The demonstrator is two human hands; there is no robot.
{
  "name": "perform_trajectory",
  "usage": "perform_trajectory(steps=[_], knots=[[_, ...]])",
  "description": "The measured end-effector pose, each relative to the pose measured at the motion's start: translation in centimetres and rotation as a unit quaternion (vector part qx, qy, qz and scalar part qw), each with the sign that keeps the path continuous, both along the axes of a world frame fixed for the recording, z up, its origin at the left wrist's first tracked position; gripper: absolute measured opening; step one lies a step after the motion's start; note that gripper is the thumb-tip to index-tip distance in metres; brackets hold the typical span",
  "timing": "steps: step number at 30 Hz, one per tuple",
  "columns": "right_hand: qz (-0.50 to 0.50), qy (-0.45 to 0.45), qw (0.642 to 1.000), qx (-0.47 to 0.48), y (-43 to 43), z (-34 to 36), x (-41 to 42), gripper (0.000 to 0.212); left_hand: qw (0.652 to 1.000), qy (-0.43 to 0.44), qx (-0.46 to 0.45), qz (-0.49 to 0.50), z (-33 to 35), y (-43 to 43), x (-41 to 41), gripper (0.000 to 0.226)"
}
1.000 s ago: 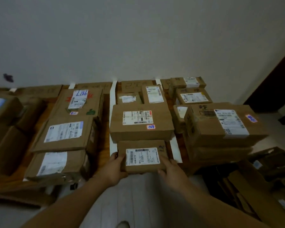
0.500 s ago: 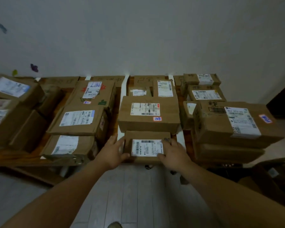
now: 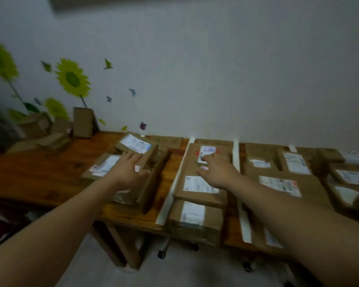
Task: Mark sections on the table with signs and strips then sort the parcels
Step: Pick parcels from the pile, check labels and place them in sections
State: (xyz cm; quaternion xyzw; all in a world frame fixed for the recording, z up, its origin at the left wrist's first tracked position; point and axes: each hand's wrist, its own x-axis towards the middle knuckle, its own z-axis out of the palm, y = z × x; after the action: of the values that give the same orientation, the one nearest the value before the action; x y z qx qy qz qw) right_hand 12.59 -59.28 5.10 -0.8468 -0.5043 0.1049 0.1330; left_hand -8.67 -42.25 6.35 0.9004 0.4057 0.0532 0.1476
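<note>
Cardboard parcels with white labels lie in rows on a brown wooden table (image 3: 39, 172), split by white strips (image 3: 175, 183). Flat cardboard signs (image 3: 167, 141) lie along the wall edge. My left hand (image 3: 126, 170) reaches out with straight, spread fingers over a pile of parcels (image 3: 137, 162) in the left section. My right hand (image 3: 215, 172) stretches with straight fingers over the large flat parcel (image 3: 214, 154) of the neighbouring section. Neither hand holds anything. The frame is blurred by motion.
Another white strip (image 3: 236, 158) and more labelled parcels (image 3: 282, 183) fill the table to the right. Several boxes (image 3: 83, 123) stand at the far left by a wall with sunflower stickers (image 3: 73, 79). Grey floor lies below the table's front edge.
Both hands have let go of the small parcel at the table's front edge and moved left and forward. The view has swung left and up.
</note>
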Motion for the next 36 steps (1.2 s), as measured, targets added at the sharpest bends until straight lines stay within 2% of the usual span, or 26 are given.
perform_trajectory(steps=[3,6,10,14,19,30,36], knots=[[0.012,0.025,0.999,0.016,6.0,1.8,-5.2,0.054,0.998,-0.004,-0.024,0.055,1.4,5.7,-6.7,0.070],[0.039,0.009,0.999,0.030,11.9,2.9,-9.8,0.047,0.994,-0.003,-0.039,0.097,2.2,10.6,-12.7,0.074],[0.071,-0.005,0.997,0.025,19.5,4.2,-14.5,0.058,0.981,-0.052,-0.074,0.170,3.0,16.1,-18.6,0.074],[0.108,-0.004,0.994,0.027,27.7,4.7,-17.8,0.056,0.970,-0.064,-0.103,0.211,3.1,21.9,-22.9,0.075],[0.139,0.025,0.990,0.026,39.1,4.6,-20.7,0.066,0.967,-0.059,-0.086,0.233,3.7,30.3,-26.6,0.074],[0.164,0.073,0.984,-0.008,62.4,3.5,-26.6,0.069,0.957,-0.035,-0.090,0.274,3.3,51.3,-31.9,0.074],[0.134,0.093,0.986,-0.022,71.7,-0.1,-30.2,0.069,0.968,-0.004,-0.095,0.233,0.2,62.9,-33.8,0.078]])
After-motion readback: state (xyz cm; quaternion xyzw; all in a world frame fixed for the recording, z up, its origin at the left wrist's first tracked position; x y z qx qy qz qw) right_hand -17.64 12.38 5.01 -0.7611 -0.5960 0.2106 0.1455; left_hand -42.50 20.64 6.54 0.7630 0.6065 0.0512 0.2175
